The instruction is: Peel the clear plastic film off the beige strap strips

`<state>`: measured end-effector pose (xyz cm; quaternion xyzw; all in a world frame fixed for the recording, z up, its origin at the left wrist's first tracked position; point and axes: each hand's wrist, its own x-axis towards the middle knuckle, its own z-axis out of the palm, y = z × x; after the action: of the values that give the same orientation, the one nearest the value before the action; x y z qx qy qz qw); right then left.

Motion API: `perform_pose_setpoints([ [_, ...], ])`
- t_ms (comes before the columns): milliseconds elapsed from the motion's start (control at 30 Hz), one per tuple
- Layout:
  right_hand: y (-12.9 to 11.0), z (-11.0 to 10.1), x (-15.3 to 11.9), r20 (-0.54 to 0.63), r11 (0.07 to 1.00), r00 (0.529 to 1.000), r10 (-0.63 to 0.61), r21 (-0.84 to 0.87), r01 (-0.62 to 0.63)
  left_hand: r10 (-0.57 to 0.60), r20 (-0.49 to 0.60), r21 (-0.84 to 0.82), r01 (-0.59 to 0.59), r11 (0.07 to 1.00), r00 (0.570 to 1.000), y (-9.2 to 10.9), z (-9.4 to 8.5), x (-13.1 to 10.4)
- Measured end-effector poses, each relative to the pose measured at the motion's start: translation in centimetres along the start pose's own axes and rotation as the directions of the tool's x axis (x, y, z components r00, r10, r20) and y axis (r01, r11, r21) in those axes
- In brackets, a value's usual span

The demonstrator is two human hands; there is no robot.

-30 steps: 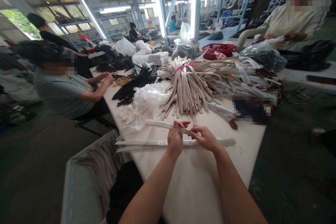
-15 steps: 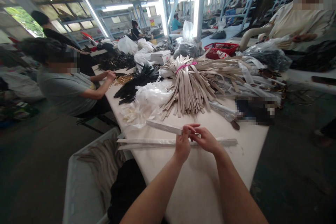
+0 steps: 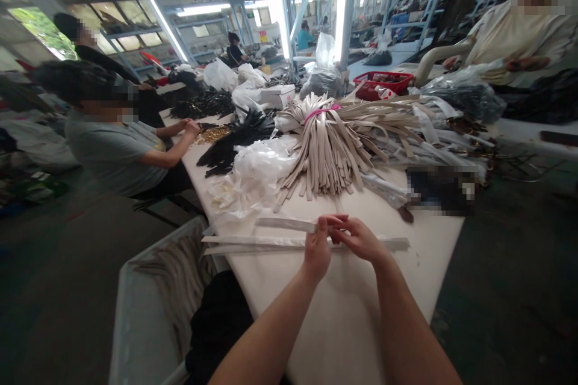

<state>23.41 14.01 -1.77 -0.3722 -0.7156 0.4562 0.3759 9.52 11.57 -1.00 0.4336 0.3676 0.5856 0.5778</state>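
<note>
My left hand (image 3: 318, 248) is closed on the end of a pale wrapped strip (image 3: 285, 224), which points left above the table. Fingers of my right hand (image 3: 357, 237) meet those of my left hand around the same end; they are pressed together there, and the exact grip is partly hidden. Below both hands, more pale strips (image 3: 253, 243) lie across the white table (image 3: 334, 325). Behind them spreads a large bundle of beige straps (image 3: 327, 156) tied with a pink band.
Crumpled clear plastic (image 3: 262, 162) and black straps (image 3: 244, 138) lie at the back left. A white bin (image 3: 118, 313) of beige straps stands at the lower left. A red basket (image 3: 383, 85) is behind the bundle. A person (image 3: 121, 150) sits at the left edge.
The left end of the held strip has dropped slightly, so the strip lies nearer level. Both hands have shifted a little right in view and remain together.
</note>
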Motion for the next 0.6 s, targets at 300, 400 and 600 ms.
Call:
perform_pose_setpoints([
  [300, 0.1, -1.7, -0.5, -0.007, 0.999, 0.999, 0.044, -0.016, -0.044, 0.114, -0.030, 0.082, -0.111, 0.990, 0.993, 1.4, -0.4, 0.2],
  [400, -0.2, -1.3, -0.4, -0.005, 0.999, 0.999, 0.040, 0.000, -0.040, 0.066, 0.036, 0.049, -0.068, 0.997, 0.997, 0.9, -0.3, 0.3],
  [600, -0.3, -1.3, -0.4, -0.010, 0.997, 0.998, 0.059, 0.058, -0.058, 0.091, -0.038, -0.015, -0.092, 0.996, 0.995, 1.8, -0.2, 0.2],
])
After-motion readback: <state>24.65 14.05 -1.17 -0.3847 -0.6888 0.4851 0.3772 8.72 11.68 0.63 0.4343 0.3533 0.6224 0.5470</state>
